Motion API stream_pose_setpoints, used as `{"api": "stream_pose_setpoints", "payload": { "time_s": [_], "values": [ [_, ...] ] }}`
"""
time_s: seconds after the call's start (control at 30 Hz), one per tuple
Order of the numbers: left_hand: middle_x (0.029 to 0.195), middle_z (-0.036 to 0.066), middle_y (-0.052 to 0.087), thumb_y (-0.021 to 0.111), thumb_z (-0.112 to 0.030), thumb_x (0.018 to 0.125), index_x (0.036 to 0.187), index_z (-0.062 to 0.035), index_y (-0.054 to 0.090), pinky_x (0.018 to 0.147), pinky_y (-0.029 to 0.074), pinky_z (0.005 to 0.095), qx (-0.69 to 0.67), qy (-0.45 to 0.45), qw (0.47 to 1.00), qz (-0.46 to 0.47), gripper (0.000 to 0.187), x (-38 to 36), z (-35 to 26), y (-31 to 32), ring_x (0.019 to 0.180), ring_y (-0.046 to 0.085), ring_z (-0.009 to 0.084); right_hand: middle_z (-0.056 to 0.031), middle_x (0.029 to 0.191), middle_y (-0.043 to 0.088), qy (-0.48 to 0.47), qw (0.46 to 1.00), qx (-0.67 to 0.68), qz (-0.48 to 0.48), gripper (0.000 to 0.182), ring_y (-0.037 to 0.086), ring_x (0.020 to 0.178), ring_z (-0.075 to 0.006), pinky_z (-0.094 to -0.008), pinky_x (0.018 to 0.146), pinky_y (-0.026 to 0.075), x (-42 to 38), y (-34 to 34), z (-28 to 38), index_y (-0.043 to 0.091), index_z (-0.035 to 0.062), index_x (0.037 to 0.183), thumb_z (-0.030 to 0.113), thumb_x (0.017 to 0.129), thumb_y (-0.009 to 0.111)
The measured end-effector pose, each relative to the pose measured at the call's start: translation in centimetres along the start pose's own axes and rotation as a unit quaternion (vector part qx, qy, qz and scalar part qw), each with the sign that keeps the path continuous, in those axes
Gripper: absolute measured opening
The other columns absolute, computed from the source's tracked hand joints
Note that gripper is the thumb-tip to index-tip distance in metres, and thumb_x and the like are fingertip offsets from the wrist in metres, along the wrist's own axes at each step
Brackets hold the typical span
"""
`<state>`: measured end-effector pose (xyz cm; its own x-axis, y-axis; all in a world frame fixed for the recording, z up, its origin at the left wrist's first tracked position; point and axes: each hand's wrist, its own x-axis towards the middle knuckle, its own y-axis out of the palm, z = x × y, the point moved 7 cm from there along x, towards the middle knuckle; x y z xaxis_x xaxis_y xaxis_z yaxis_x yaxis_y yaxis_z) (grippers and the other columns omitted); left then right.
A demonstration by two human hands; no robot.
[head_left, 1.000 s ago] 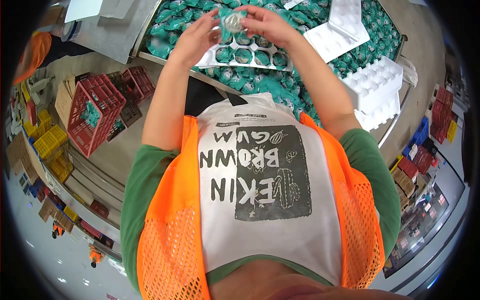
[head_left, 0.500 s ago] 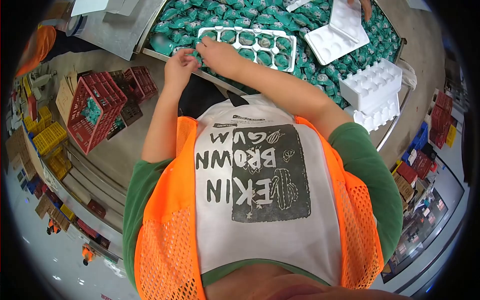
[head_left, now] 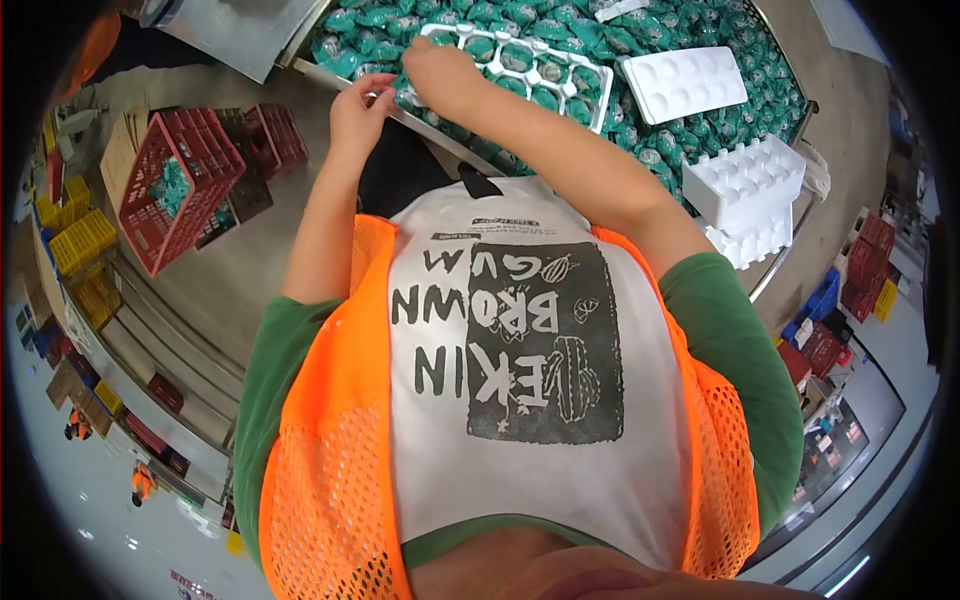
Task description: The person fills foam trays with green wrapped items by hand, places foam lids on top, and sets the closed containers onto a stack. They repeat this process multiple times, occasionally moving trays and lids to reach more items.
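Many green-wrapped packets (head_left: 655, 160) fill the large bin at the top of the head view. On them, near the front left, lies a white compartment tray (head_left: 605, 100) with green packets in its cells. My right hand (head_left: 445, 80) is at the left end of this tray, fingers curled down; the hand covers whatever they grip. Just left of it, my left hand (head_left: 362, 108) is by the bin's front edge, thumb and fingers drawn together near the tray's corner. What is between them is too small to make out.
A white tray with round hollows (head_left: 685, 85) lies on the packets at right. Stacked white trays (head_left: 745, 185) stand at the bin's right front edge. Red crates (head_left: 180, 190), one holding green packets, stand at left. Yellow crates (head_left: 82, 243) are farther left.
The compartment tray has shifted right and turned slightly, with my right hand over its end. Another person's hand at upper right has left view; the white tray beneath it now lies on the packets.
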<state>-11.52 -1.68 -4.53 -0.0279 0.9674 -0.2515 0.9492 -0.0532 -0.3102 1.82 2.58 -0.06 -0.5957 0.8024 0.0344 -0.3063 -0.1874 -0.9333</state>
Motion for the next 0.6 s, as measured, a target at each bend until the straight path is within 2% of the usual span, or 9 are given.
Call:
{"api": "stream_pose_setpoints", "payload": {
  "time_s": [0.07, 0.17, 0.2, 0.3, 0.33, 0.43, 0.47, 0.57, 0.6],
  "values": [
    [0.095, 0.008, 0.071, 0.065, -0.006, 0.09, 0.113, -0.0015, 0.068, 0.066, 0.053, 0.025, -0.015, 0.009, 1.0, -0.011, 0.023, 0.0, 0.6, 0.1, 0.076, 0.07, 0.014, -0.0189, 0.098, 0.063, -0.018, 1.0, -0.003, 0.005, 0.018, 0.07, 0.082, -0.0355, -0.0415, 0.068, 0.057, 0.4, -0.8, 0.5, 0.067, 0.0007, 0.083, 0.003, 0.066, 0.072],
    [0.094, 0.009, 0.073, 0.064, -0.007, 0.09, 0.112, -0.0024, 0.068, 0.067, 0.054, 0.026, -0.025, 0.001, 1.0, -0.012, 0.023, -0.1, 0.5, 0.6, 0.077, 0.07, 0.0139, -0.0179, 0.097, 0.065, -0.031, 0.986, 0.001, 0.163, 0.019, 0.069, 0.082, -0.0347, -0.0414, 0.069, 0.057, 2.3, -0.6, -0.7, 0.068, 0.0014, 0.084, 0.006, 0.066, 0.074],
    [0.094, 0.008, 0.073, 0.064, -0.007, 0.09, 0.112, -0.0026, 0.068, 0.067, 0.054, 0.0261, -0.019, 0.007, 1.0, -0.015, 0.022, 0.0, 0.5, 0.5, 0.077, 0.07, 0.0135, -0.0184, 0.101, 0.067, -0.066, 0.989, -0.024, 0.127, 0.017, 0.07, 0.084, -0.0342, -0.0437, 0.067, 0.057, 2.3, -0.7, -0.5, 0.073, 0.0026, 0.086, 0.013, 0.072, 0.071],
    [0.091, 0.007, 0.073, 0.064, -0.008, 0.091, 0.111, -0.0033, 0.068, 0.067, 0.053, 0.0259, -0.009, 0.018, 1.0, -0.022, 0.022, 0.5, 1.3, 0.6, 0.076, 0.07, 0.0123, -0.0182, 0.101, 0.066, -0.033, 0.998, 0.019, 0.041, 0.015, 0.07, 0.084, -0.0345, -0.0428, 0.068, 0.057, 1.5, 1.1, -0.3, 0.073, 0.0032, 0.085, 0.014, 0.074, 0.07],
    [0.09, 0.006, 0.073, 0.064, -0.008, 0.091, 0.111, -0.0035, 0.068, 0.067, 0.053, 0.0256, -0.004, 0.021, 1.0, -0.021, 0.021, 0.7, 1.3, 0.6, 0.076, 0.069, 0.0119, -0.0183, 0.101, 0.066, -0.031, 0.997, 0.008, 0.069, 0.016, 0.07, 0.084, -0.034, -0.0419, 0.069, 0.057, 1.0, 0.5, 0.8, 0.074, 0.004, 0.086, 0.015, 0.076, 0.069],
    [0.09, 0.006, 0.072, 0.063, -0.009, 0.092, 0.112, -0.0038, 0.068, 0.07, 0.052, 0.0255, 0.005, 0.019, 0.999, -0.025, 0.021, 1.4, 0.9, 0.4, 0.076, 0.069, 0.0122, -0.018, 0.097, 0.063, -0.005, 0.999, 0.033, 0.031, 0.014, 0.069, 0.087, -0.0339, -0.0413, 0.069, 0.057, 0.8, 0.5, 1.0, 0.07, 0.0007, 0.082, 0.005, 0.069, 0.071],
    [0.091, 0.006, 0.072, 0.063, -0.01, 0.092, 0.112, -0.0038, 0.068, 0.071, 0.052, 0.0256, 0.006, 0.016, 0.999, -0.027, 0.022, 1.7, 0.9, 0.5, 0.076, 0.069, 0.0125, -0.0168, 0.099, 0.065, 0.036, 0.996, 0.026, 0.078, 0.023, 0.069, 0.086, -0.0327, -0.0408, 0.072, 0.057, 0.7, 0.2, 0.0, 0.071, 0.0014, 0.094, 0.006, 0.072, 0.071],
    [0.093, 0.007, 0.073, 0.062, -0.014, 0.093, 0.114, -0.0049, 0.068, 0.074, 0.052, 0.0278, 0.038, 0.022, 0.998, -0.035, 0.023, 3.3, 2.5, -0.1, 0.08, 0.068, 0.0144, -0.0155, 0.103, 0.068, 0.01, 0.982, 0.189, -0.023, 0.033, 0.069, 0.086, -0.0303, -0.0402, 0.075, 0.056, -0.9, -1.3, -5.0, 0.07, 0.0053, 0.109, 0.008, 0.076, 0.071],
    [0.1, 0.009, 0.072, 0.062, -0.026, 0.095, 0.117, -0.0034, 0.067, 0.08, 0.051, 0.0303, 0.062, 0.005, 0.998, -0.021, 0.032, 4.0, 3.6, -0.1, 0.089, 0.067, 0.0176, -0.0149, 0.104, 0.069, 0.071, 0.972, 0.212, -0.074, 0.034, 0.069, 0.087, -0.0293, -0.0399, 0.076, 0.056, -2.5, -3.0, -7.2, 0.069, 0.0073, 0.113, 0.008, 0.079, 0.069]
  ]
}}
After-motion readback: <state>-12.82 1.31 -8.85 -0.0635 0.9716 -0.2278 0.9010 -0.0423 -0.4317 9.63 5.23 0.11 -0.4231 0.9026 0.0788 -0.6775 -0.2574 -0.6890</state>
